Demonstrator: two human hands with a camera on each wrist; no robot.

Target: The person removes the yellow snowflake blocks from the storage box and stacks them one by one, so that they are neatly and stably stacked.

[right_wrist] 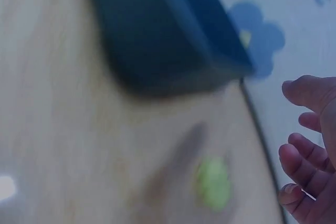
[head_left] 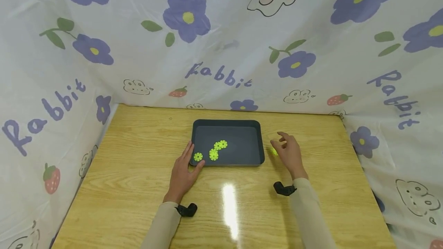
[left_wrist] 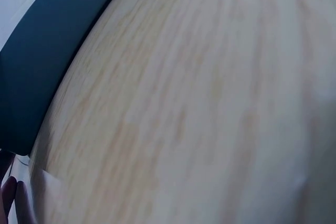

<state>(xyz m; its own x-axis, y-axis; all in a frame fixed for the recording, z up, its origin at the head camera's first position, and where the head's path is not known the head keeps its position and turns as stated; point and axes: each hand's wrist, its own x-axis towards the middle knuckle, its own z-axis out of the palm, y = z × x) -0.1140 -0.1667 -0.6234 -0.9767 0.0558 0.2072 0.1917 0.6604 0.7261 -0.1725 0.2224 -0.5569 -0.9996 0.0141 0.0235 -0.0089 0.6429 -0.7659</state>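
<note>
A dark grey rectangular tray [head_left: 242, 145] sits on the table with several yellow-green notched plastic discs [head_left: 214, 155] inside. One disc [head_left: 198, 156] lies by the tray's front left corner; the others form a slanting cluster nearer the middle. At that corner my left hand [head_left: 181, 176] touches the tray, its fingers straight along the left side and its thumb by the front rim. To the right of the tray, my right hand [head_left: 290, 155] hovers with fingers loosely bent and apart, holding nothing. Beneath it another yellow-green disc [right_wrist: 214, 183] rests on the wood, partly hidden in the head view.
The wooden table [head_left: 138, 187] runs back to a white curtain [head_left: 221, 49] printed with purple flowers and rabbits, which also hangs at both sides. A bright light reflection [head_left: 229, 210] shows on the tabletop in front of the tray.
</note>
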